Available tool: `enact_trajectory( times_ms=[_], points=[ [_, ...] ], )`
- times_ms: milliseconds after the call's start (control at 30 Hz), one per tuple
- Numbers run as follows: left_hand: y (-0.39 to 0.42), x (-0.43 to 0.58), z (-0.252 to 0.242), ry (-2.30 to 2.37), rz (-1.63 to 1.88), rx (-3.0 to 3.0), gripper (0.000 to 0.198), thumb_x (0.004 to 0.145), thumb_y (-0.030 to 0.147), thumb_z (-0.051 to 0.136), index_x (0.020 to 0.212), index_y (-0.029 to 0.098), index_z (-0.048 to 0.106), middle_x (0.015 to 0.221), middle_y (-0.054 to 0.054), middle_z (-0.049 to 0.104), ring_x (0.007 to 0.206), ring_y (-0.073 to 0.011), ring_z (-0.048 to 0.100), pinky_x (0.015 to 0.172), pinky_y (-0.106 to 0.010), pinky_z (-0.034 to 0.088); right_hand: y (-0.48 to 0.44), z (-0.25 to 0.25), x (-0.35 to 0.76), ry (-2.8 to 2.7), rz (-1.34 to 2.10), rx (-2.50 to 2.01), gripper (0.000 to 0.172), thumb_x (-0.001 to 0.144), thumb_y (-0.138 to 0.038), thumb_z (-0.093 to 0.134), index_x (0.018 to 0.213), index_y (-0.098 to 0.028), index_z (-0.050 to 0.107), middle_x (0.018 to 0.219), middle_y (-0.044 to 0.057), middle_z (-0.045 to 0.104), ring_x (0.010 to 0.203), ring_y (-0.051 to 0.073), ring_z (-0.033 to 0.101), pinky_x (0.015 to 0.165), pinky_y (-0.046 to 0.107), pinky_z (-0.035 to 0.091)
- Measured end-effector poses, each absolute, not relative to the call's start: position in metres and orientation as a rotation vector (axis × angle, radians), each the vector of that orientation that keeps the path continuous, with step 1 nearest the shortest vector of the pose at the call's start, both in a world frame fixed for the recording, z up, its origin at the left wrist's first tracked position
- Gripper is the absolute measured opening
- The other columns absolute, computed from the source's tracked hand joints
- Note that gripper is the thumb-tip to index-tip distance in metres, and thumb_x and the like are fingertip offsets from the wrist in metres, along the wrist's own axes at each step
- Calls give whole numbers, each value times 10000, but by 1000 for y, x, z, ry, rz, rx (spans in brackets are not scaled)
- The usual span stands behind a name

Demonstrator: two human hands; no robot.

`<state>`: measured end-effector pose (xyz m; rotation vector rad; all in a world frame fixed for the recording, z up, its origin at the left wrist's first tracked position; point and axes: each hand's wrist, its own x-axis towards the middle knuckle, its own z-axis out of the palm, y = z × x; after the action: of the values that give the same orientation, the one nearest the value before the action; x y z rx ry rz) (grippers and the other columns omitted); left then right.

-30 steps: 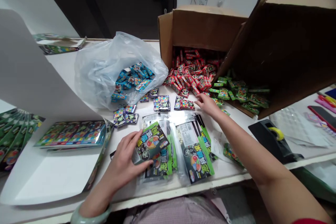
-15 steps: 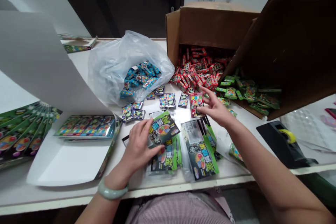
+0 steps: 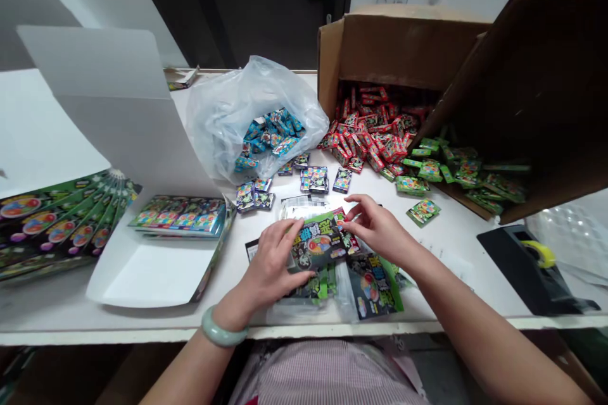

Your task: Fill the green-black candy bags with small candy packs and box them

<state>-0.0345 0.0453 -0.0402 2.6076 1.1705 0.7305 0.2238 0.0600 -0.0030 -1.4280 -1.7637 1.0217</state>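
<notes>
My left hand (image 3: 270,259) grips the left edge of a green-and-black printed packet (image 3: 316,243) held just above the table. My right hand (image 3: 377,228) is at the packet's right side, its fingertips on a small red sachet (image 3: 345,231) lying against the packet's upper corner. Below both hands lie more green-and-black packets in clear plastic sleeves (image 3: 373,288), partly hidden by my wrists and the held packet. A pale green bangle (image 3: 223,327) circles my left wrist.
A tipped cardboard box (image 3: 403,50) spills red sachets (image 3: 370,130) and green sachets (image 3: 468,174) onto the white table (image 3: 294,164). A plastic bag (image 3: 242,114) holds blue sachets. Purple sachets (image 3: 313,180) lie nearby. An open white carton (image 3: 152,272) stands left; a black tape dispenser (image 3: 536,272) sits right.
My right hand has moved left and down, bringing the small red sachet from the table area to the green-and-black packet. My left hand has lifted that packet slightly. The view has shifted left.
</notes>
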Motion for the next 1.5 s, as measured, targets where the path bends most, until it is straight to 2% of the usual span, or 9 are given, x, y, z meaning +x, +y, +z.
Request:
enact_trajectory(
  times_ms=[100, 200, 400, 567, 900, 1000, 1133, 1267, 1500],
  points=[
    [45, -34, -39, 1224, 767, 2537, 950, 706, 390, 764, 1472, 232, 225, 1320, -143, 428, 1207, -335, 432, 1008, -518, 401, 55, -5, 216, -1819, 815, -1411, 170, 852, -337, 605, 964, -235, 682, 1053, 84, 617, 991, 225, 592, 908, 410, 466],
    [46, -39, -37, 1268, 782, 2472, 931, 711, 370, 761, 1467, 242, 233, 1326, -138, 422, 1218, -331, 428, 1020, -520, 403, 61, -2, 215, -1993, 933, -1212, 280, 916, -369, 504, 827, -227, 728, 1330, 74, 530, 1256, 247, 467, 1047, 417, 365],
    [49, -58, -34, 1287, 718, 2464, 923, 727, 387, 749, 1473, 283, 215, 1310, -127, 432, 1208, -333, 449, 1012, -528, 426, 154, -17, 229, -2007, 610, -1621, 262, 924, -316, 498, 971, -183, 718, 1018, 82, 713, 971, 205, 644, 874, 323, 468],
    [46, -70, -38, 1355, 724, 2438, 924, 739, 380, 736, 1480, 287, 193, 1335, -129, 412, 1227, -335, 440, 1033, -533, 412, 221, -40, 234, -2128, 514, -1768, 307, 825, -259, 656, 1116, -161, 667, 1146, 140, 678, 1083, 259, 603, 932, 351, 438],
    [53, -63, -40, 1313, 636, 2465, 895, 752, 412, 716, 1472, 272, 205, 1331, -123, 422, 1226, -325, 445, 1026, -496, 427, 246, -59, 256, -2328, 633, -1824, 772, 553, -288, 869, 1271, -213, 596, 1263, 130, 611, 1220, 323, 491, 998, 373, 402],
    [53, -63, -40, 1318, 641, 2474, 887, 760, 430, 703, 1474, 268, 201, 1328, -124, 430, 1217, -323, 458, 1022, -492, 432, 252, -59, 261, -2219, 625, -1850, 617, 525, -289, 877, 1099, -173, 684, 1128, 127, 663, 1059, 295, 595, 902, 347, 463],
    [55, -67, -41, 1334, 668, 2486, 867, 773, 459, 682, 1472, 270, 204, 1319, -122, 437, 1206, -321, 470, 1012, -489, 440, 237, -56, 284, -1950, 556, -1885, 252, 767, -295, 696, 979, -163, 661, 898, 57, 687, 793, 180, 645, 710, 286, 513],
    [57, -65, -44, 1330, 695, 2487, 862, 773, 484, 677, 1470, 269, 217, 1317, -122, 436, 1209, -322, 469, 1012, -488, 437, 200, -51, 308, -1780, 486, -1840, 193, 882, -282, 528, 992, -136, 592, 823, 54, 670, 663, 145, 628, 572, 260, 512],
    [52, -55, -48, 1290, 680, 2506, 895, 753, 499, 692, 1472, 272, 211, 1319, -123, 429, 1207, -322, 461, 1019, -496, 427, 144, -43, 301, -1904, 274, -1610, 192, 795, -148, 582, 977, -179, 636, 991, 97, 641, 978, 244, 579, 884, 411, 465]
  ],
)
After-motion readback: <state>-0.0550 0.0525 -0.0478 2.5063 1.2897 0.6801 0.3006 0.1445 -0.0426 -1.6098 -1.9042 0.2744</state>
